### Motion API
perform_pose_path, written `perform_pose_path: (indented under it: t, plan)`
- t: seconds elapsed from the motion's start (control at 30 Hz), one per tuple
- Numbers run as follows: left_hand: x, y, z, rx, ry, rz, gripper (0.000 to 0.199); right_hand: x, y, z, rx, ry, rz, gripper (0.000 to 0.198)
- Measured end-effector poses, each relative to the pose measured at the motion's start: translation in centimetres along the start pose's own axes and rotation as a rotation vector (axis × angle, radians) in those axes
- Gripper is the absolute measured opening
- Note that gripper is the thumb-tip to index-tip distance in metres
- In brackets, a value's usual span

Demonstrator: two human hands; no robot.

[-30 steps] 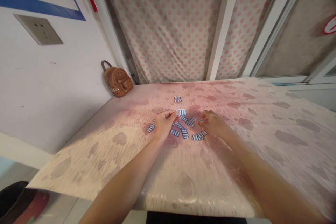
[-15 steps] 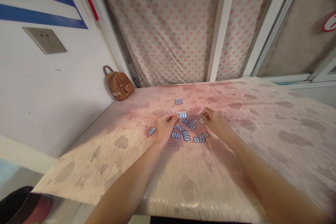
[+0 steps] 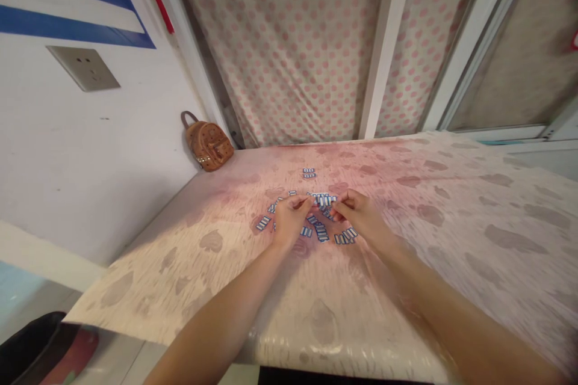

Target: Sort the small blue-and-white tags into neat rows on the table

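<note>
Small flat pieces with blue edges and white bars are the things at hand; their exact kind is too small to tell. My left hand [image 3: 291, 216] is closed, thumb and fingertips pinching the left end of a row of these pieces [image 3: 323, 199]. At the row's right end, my right hand [image 3: 359, 215] is closed in a pinch on a striped piece. Whether the two held pieces are joined or only side by side, I cannot tell. Loose striped pieces [image 3: 321, 232] lie below and between my hands, with another piece [image 3: 263, 223] left of my left hand.
Two rows of striped pieces [image 3: 309, 173] sit farther back on the patterned tablecloth [image 3: 212, 277]. A small brown backpack [image 3: 210, 145] stands at the back left against the wall. A dotted curtain [image 3: 289, 48] hangs behind the table.
My right hand has moved left with its striped piece, bringing it up to the row in my left hand. The view has shifted slightly.
</note>
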State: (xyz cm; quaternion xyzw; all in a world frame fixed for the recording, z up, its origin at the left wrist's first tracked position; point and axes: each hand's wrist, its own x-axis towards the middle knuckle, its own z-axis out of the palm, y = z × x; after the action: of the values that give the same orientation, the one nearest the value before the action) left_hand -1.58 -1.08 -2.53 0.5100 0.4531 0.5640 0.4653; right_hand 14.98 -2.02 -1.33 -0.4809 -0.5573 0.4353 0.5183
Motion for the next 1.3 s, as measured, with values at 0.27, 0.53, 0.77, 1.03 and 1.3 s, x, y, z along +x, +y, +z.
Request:
perform_pose_path:
  t: [0.27,0.53,0.77,1.03,1.3]
  plan:
    - [-0.2,0.0,0.2,0.003,-0.043,-0.008,0.018,-0.3,0.5,0.4,-0.184,0.105,-0.061,0.018]
    - [-0.3,0.1,0.4,-0.025,-0.073,-0.019,0.019,-0.3,0.3,0.6,-0.261,0.097,-0.044,0.018]
    - [-0.6,0.5,0.4,-0.039,-0.104,-0.042,0.023,-0.3,0.3,0.5,-0.244,0.085,-0.051,0.020]
    - [-0.6,0.6,0.6,-0.035,-0.081,-0.084,0.017,0.1,1.0,0.5,-0.240,0.048,-0.068,0.017]
    - [0.6,0.5,-0.7,-0.052,0.018,-0.062,0.018,0.4,-1.3,-3.9,-0.842,-0.131,-0.003,0.008]
